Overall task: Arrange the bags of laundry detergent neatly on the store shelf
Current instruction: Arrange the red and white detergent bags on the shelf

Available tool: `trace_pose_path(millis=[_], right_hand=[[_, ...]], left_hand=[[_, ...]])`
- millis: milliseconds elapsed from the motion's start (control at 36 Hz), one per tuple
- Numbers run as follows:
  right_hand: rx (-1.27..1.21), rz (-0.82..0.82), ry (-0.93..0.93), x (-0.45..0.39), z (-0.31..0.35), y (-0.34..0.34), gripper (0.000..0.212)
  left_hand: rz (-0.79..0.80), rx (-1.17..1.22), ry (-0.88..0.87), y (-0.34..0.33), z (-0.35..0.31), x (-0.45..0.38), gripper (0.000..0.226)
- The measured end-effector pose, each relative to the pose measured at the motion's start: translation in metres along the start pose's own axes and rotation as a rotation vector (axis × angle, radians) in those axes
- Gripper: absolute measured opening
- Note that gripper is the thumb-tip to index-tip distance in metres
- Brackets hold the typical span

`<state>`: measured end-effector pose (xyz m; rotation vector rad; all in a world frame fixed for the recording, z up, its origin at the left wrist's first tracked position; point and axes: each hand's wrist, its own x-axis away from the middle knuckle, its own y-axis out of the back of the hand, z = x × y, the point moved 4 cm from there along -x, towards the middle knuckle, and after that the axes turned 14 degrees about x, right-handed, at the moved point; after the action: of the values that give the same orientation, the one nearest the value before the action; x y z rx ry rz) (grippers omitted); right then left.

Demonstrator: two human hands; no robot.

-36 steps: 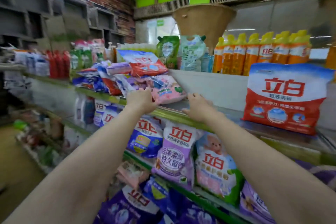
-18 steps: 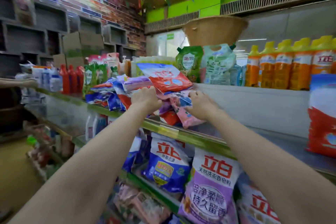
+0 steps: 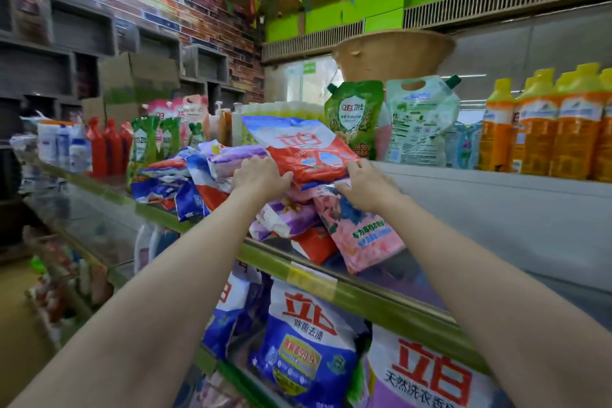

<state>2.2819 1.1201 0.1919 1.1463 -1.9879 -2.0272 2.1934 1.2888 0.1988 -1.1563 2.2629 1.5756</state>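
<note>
Both hands, left hand [image 3: 261, 174] and right hand [image 3: 366, 187], grasped the red bag [image 3: 299, 151] atop a loose heap; the pink bag [image 3: 362, 235] (overhanging the shelf edge [image 3: 331, 278]) risked sliding off if jostled

detergent bags [image 3: 299, 156] piled on shelf [image 3: 334, 278]; pouches [image 3: 356, 116] behind, bottles [image 3: 543, 129] right.

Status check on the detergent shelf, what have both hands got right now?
Left hand and right hand grip the red-and-white detergent bag atop the pile. Pink bag beneath overhangs the shelf edge. Heap unsorted.
</note>
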Motion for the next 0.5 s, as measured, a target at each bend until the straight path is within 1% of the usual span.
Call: trace_pose_path(millis=[83,139,222,306,361,444,500], right_hand=[[0.02,-0.011,0.0,-0.02,-0.007,-0.006,0.05],[0.015,-0.025,-0.001,-0.035,-0.012,-0.009,0.049],[-0.016,-0.009,-0.013,-0.053,-0.018,-0.015,0.051],[-0.066,0.009,-0.046,-0.065,-0.025,-0.022,0.052],[-0.121,0.014,-0.066,-0.072,-0.03,-0.028,0.054],[-0.167,0.032,-0.08,-0.077,-0.033,-0.035,0.058],[-0.179,0.036,-0.089,-0.076,-0.034,-0.036,0.06]], left_hand=[[0.011,0.058,0.103,-0.011,0.001,-0.019,0.07],[-0.003,0.144,0.185,-0.017,0.001,-0.031,0.076],[-0.027,0.253,0.284,-0.023,-0.001,-0.049,0.078],[-0.057,0.341,0.364,-0.03,-0.004,-0.064,0.072],[-0.093,0.451,0.381,-0.033,-0.011,-0.07,0.063],[-0.141,0.612,0.315,-0.035,-0.025,-0.076,0.043],[-0.203,0.667,0.274,-0.034,-0.031,-0.075,0.037]])
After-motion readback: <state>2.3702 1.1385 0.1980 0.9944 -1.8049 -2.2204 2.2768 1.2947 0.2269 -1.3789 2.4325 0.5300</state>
